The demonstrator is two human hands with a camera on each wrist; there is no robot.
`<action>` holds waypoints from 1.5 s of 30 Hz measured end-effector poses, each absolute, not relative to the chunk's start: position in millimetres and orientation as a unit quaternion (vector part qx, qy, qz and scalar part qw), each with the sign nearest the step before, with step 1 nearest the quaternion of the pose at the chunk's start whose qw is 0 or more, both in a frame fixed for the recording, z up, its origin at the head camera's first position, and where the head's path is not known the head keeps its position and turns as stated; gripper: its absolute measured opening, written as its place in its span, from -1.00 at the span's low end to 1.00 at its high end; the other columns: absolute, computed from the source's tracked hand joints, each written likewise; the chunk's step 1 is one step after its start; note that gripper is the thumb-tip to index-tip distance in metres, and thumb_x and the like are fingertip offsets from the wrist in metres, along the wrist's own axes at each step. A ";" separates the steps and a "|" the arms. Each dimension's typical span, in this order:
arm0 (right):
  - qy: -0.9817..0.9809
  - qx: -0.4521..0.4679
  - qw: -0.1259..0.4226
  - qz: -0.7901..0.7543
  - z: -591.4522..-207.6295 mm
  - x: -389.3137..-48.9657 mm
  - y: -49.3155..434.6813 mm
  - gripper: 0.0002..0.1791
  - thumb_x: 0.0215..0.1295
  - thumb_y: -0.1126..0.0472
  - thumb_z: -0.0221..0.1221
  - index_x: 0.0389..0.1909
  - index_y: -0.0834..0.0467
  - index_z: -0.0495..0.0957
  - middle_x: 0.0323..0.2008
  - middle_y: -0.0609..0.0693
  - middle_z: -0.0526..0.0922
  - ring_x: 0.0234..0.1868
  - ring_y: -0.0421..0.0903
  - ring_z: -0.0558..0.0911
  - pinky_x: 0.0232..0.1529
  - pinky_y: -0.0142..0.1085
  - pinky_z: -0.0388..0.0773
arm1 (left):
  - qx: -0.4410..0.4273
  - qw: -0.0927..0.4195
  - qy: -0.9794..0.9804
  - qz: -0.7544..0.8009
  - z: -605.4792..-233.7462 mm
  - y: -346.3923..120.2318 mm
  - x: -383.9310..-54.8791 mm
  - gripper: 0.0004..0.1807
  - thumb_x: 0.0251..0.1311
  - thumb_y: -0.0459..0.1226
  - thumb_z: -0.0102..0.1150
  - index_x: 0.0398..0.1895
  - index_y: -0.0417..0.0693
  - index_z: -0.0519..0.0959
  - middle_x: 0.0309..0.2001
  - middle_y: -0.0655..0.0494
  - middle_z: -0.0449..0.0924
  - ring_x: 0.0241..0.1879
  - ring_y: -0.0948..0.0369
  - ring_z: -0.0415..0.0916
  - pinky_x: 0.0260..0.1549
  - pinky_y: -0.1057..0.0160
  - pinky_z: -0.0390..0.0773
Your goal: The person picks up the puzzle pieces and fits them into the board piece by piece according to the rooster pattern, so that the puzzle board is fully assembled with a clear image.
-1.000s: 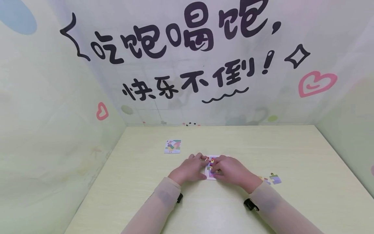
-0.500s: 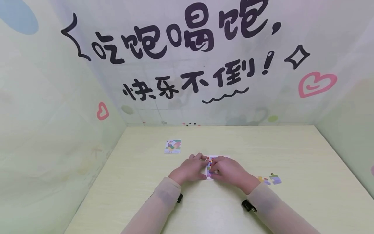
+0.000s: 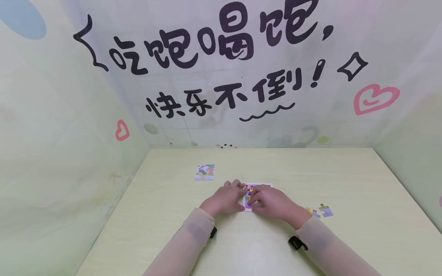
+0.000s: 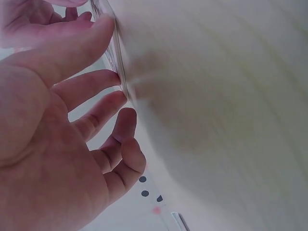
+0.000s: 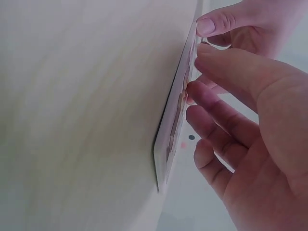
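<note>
A small white-bordered puzzle board (image 3: 263, 184) lies flat on the table between both hands, with colourful pieces in it. My left hand (image 3: 223, 199) holds its left side, thumb near the front corner and fingers near the back. From the right, my right hand (image 3: 274, 202) reaches over the board. Its thumb and forefinger pinch at a puzzle piece (image 5: 184, 96) low on the board, which they partly hide. In the right wrist view the board (image 5: 166, 139) is seen edge-on, and the other right fingers are bent above it.
Loose puzzle pieces (image 3: 325, 210) lie on the table right of the right forearm, one partly behind the wrist. A square picture card (image 3: 204, 172) with an animal lies at the back left. Printed cloth walls (image 3: 207, 130) enclose the pale table (image 3: 165, 214).
My right hand shifts slightly left over the board, then back a little to the right, showing more of the pieces. The left hand stays in place.
</note>
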State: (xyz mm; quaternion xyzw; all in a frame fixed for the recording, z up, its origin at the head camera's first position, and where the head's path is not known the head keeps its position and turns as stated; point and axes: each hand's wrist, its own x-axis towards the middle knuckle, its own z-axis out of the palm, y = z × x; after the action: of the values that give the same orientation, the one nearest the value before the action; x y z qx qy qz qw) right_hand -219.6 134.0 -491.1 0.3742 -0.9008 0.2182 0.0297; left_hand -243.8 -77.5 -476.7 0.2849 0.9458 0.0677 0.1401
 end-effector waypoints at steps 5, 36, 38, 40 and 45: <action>-0.891 0.352 0.046 0.283 -489.0 -214.5 145.1 -0.89 0.25 0.26 0.41 -0.24 0.01 0.81 -0.20 -0.21 0.72 -0.11 -0.19 0.66 0.00 -0.17 0.65 | 0.292 0.129 0.947 0.045 -473.3 -74.6 -243.1 -0.21 0.24 0.04 0.42 0.52 0.14 0.40 0.48 0.18 0.36 0.24 0.07 0.36 0.10 0.13 0.54; -0.909 0.264 0.134 0.292 -484.4 -183.2 229.0 -0.75 0.12 0.34 0.49 -0.26 -0.08 0.79 -0.21 -0.32 0.69 -0.14 -0.29 0.65 -0.12 -0.26 0.66 | 0.274 0.089 0.958 0.015 -472.3 -63.6 -242.7 -0.38 0.07 0.10 0.53 0.24 0.21 0.68 0.36 0.19 0.46 0.17 0.11 0.38 -0.01 0.14 0.57; -0.909 0.265 0.139 0.290 -483.9 -182.2 232.9 -0.74 0.12 0.34 0.48 -0.25 -0.08 0.79 -0.21 -0.32 0.69 -0.15 -0.28 0.65 -0.13 -0.26 0.66 | 0.271 0.088 0.958 0.013 -471.8 -63.3 -241.6 -0.37 0.08 0.10 0.52 0.25 0.20 0.67 0.40 0.17 0.43 0.20 0.09 0.38 0.00 0.13 0.58; -0.909 0.264 0.142 0.291 -483.9 -181.0 236.9 -0.74 0.12 0.35 0.48 -0.25 -0.07 0.79 -0.21 -0.30 0.70 -0.15 -0.28 0.65 -0.16 -0.26 0.66 | 0.270 0.088 0.959 0.011 -471.7 -63.8 -240.8 -0.36 0.08 0.10 0.51 0.26 0.20 0.66 0.43 0.16 0.41 0.22 0.08 0.37 0.01 0.12 0.58; -0.909 0.252 0.128 0.306 -483.8 -176.9 248.0 -0.73 0.15 0.37 0.45 -0.24 -0.07 0.79 -0.19 -0.29 0.69 -0.18 -0.31 0.61 -0.27 -0.30 0.64 | 0.278 0.090 0.957 0.004 -472.8 -65.0 -240.4 -0.37 0.10 0.11 0.48 0.26 0.19 0.66 0.43 0.17 0.42 0.22 0.07 0.37 0.04 0.14 0.56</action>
State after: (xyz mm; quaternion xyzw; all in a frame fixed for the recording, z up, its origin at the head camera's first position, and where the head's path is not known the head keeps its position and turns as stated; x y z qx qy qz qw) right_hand -176.9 248.0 -483.8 0.2522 -0.9092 0.3057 0.1278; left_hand -240.4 -65.0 -472.8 0.2776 0.9565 0.0044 0.0895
